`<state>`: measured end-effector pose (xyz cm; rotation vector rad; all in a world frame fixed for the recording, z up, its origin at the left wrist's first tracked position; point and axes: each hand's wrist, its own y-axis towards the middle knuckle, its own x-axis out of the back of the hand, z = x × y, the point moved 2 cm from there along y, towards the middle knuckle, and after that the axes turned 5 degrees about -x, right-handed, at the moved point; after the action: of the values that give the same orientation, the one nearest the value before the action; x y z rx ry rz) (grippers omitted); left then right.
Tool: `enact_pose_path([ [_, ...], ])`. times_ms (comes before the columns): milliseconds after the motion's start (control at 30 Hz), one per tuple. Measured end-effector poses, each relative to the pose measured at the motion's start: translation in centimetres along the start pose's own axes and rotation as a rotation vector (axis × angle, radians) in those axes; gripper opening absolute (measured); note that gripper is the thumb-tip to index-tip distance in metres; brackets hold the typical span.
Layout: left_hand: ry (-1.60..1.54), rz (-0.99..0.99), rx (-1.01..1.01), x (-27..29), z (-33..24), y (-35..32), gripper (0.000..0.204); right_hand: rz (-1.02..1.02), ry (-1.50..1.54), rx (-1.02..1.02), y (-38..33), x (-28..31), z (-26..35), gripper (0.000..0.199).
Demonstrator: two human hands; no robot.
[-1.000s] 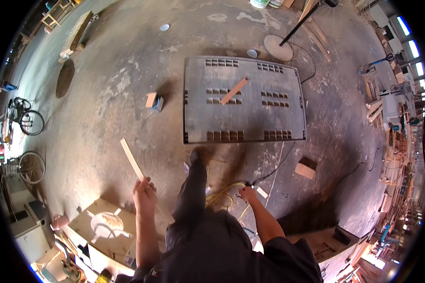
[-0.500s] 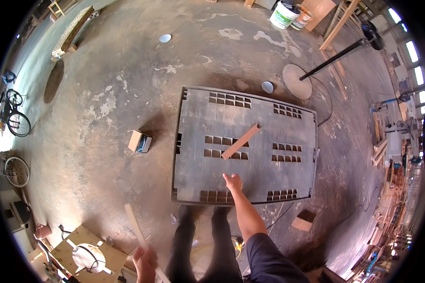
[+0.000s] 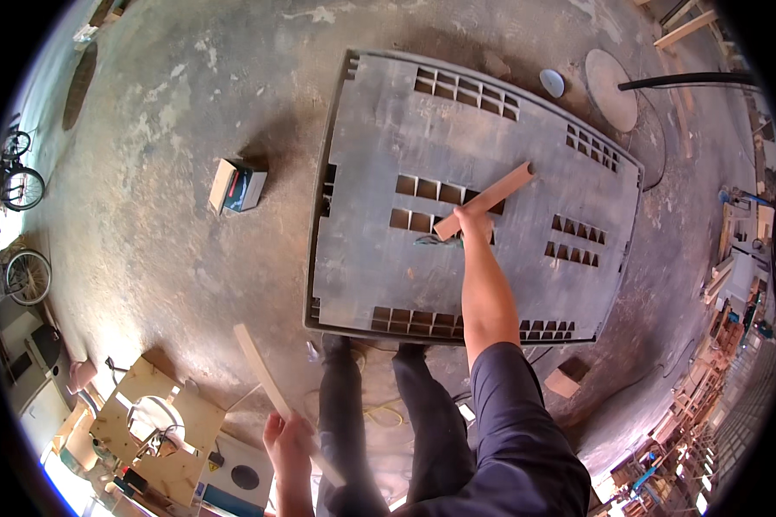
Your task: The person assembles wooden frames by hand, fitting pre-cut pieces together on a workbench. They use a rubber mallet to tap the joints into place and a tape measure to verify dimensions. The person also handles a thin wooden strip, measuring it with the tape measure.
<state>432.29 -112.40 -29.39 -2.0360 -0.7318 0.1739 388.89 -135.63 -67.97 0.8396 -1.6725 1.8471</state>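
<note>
A short reddish-brown wooden board (image 3: 504, 189) lies aslant on the grey plastic pallet (image 3: 362, 258). My right hand (image 3: 476, 226) is closed around the board near its lower left end, with my arm stretched out over the pallet. Part of the grip is hidden behind the hand itself. Just left of that hand shows a small dark greenish thing (image 3: 435, 241), too unclear to name. Down at the lower left, my left hand (image 3: 291, 435) grips a long pale wooden strip (image 3: 260, 366), which slants up beyond my fingers beside my leg.
Left of the pallet stands an opened cardboard box (image 3: 240, 187). A second small carton (image 3: 567, 377) sits near its right front corner. A plywood work table (image 3: 121, 422) is at the lower left. The round stand base (image 3: 610, 90) and a bowl (image 3: 552, 83) lie beyond the pallet.
My right hand has reached farther forward and taken hold of the brown board. My view has shifted nearer the pallet. The left hand still holds the pale strip.
</note>
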Motion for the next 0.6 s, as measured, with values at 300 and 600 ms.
enact_pose_path([
  [300, 0.076, 0.187, -0.127, -8.1, -2.5, 2.3, 0.009, 0.794, 0.475, 0.392, -9.3, 6.8, -10.1, 0.021],
  [600, 0.347, 0.446, -0.465, -14.5, -9.2, -9.1, 0.022, 0.692, 0.455, 0.76, -42.2, 20.2, -13.8, 0.033],
])
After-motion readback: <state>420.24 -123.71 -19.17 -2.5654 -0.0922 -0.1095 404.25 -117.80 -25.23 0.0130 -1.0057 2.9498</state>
